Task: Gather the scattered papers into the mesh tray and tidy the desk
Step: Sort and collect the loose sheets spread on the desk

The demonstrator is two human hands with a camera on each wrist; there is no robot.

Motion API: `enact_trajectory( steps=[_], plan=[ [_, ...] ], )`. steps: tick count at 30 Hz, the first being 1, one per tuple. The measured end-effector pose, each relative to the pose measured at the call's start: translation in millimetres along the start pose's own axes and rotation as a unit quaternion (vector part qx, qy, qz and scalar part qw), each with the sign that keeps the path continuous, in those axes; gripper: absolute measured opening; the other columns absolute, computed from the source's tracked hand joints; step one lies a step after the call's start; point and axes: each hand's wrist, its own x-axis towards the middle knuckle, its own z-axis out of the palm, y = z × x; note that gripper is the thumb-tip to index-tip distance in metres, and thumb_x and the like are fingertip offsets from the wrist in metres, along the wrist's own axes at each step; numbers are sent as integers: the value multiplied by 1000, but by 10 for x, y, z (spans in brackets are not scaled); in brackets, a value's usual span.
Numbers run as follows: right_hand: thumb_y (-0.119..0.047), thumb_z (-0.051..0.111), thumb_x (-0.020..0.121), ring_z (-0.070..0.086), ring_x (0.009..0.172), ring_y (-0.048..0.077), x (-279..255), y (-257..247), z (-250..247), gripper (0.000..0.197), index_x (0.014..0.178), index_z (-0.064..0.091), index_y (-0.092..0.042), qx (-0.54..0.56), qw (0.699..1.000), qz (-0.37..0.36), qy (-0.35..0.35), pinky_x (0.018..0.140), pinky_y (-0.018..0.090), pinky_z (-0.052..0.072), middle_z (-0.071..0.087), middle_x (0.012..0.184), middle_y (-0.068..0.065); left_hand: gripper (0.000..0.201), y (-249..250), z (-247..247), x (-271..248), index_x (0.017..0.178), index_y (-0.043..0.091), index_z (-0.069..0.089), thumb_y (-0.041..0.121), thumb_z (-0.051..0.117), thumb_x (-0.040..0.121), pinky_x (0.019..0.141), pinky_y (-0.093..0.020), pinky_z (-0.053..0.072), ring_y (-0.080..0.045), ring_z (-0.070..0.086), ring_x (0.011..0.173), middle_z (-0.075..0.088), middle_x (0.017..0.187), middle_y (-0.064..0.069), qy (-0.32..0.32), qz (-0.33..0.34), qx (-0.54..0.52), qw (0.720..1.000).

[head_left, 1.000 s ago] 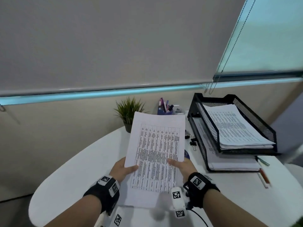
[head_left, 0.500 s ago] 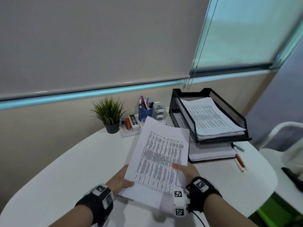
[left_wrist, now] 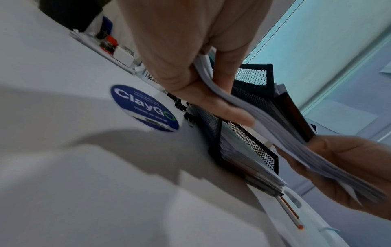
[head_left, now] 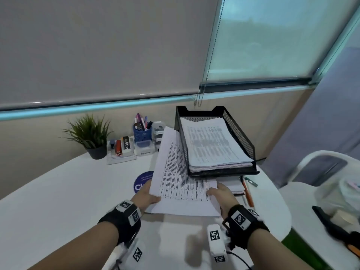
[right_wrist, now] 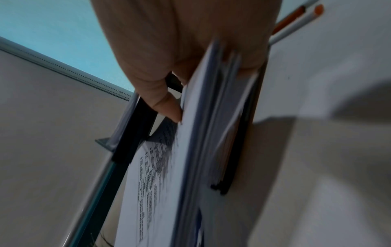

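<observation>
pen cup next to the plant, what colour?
Blue, with a perforated pattern: the pen cup shows best in the head view.

- By your left hand (left_wrist: 190,70), the round blue sticker (left_wrist: 143,108) on the desk reads "ClayGo".
- Beyond your fingers, the black-and-white box (head_left: 126,146) shows "SE".
- The print on your sheets (head_left: 181,184) is too blurred to read.

Black metal mesh tray (head_left: 239,131), matt, holds white printed paper; beside the tray, the held sheaf of papers (head_left: 181,184) is thin matt paper; the desk (head_left: 68,191) under the tray is smooth white, faintly glossy
</observation>
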Motion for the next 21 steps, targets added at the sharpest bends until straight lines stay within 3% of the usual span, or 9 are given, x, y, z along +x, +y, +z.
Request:
enact_trajectory(
  steps=[2,4,9,11,13,15,18,19,21],
  plan=[
    [7,49,83,51,108,37,55,-36,-244,53,134,36,4,-22,999,19,-28,93,47,42,48,122,21,64,27,214,64,132,12,40,-18,58,79,92,-32,45,-26,49,119,54,126,-6,16,-7,-9,1000],
    [6,47,82,58,93,35,106,-52,-461,63,141,32,-12,3,995,65,-82,75,47,54,42,129,10,66,14,389,129,134,15,41,-10,64,77,102,-43,41,-29,50,121,55,130,-9,24,-9,-19,999],
    [11,41,89,67,81,47,253,-90,-914,71,149,17,-17,36,985,86,-144,44,29,53,22,150,11,78,-3,836,253,144,16,28,16,70,78,108,-45,36,-28,43,130,46,141,-6,58,-12,-8,998],
    [16,38,90,68,70,42,265,-169,-1021,53,137,32,-9,49,985,73,-150,46,29,56,39,131,11,66,70,1015,235,141,23,32,14,65,85,93,-43,49,-30,49,123,48,137,-1,72,-32,-29,996],
    [19,38,89,63,76,38,295,-219,-1084,36,113,43,-7,76,985,61,-143,50,33,58,44,108,11,56,100,1135,225,134,38,36,9,57,91,66,-43,58,-35,61,106,45,137,3,30,-92,-111,989],
    [20,38,89,61,77,29,352,-189,-1128,41,120,43,-7,86,984,70,-138,59,39,59,47,107,10,55,137,1204,169,128,48,40,10,57,92,53,-41,58,-45,65,96,42,139,5,-44,-115,-169,978],
    [18,42,89,69,67,21,530,-37,-1214,69,148,19,-8,105,982,82,-136,77,46,56,24,151,7,51,127,1250,238,127,43,41,8,54,93,56,-39,58,-44,68,86,39,139,4,-30,-101,-184,977],
    [18,42,88,70,66,19,563,-12,-1227,70,148,19,-11,116,980,76,-144,81,47,55,19,154,4,45,155,1267,272,127,35,42,7,53,93,56,-38,59,-39,70,80,42,138,0,-4,-91,-176,980],
    [18,40,88,71,66,17,646,3,-1239,61,141,36,-12,119,980,51,-153,77,45,58,36,147,5,40,204,1267,361,126,23,44,5,55,92,68,-45,58,-34,71,78,50,134,-8,46,-71,-178,980]
  ],
)
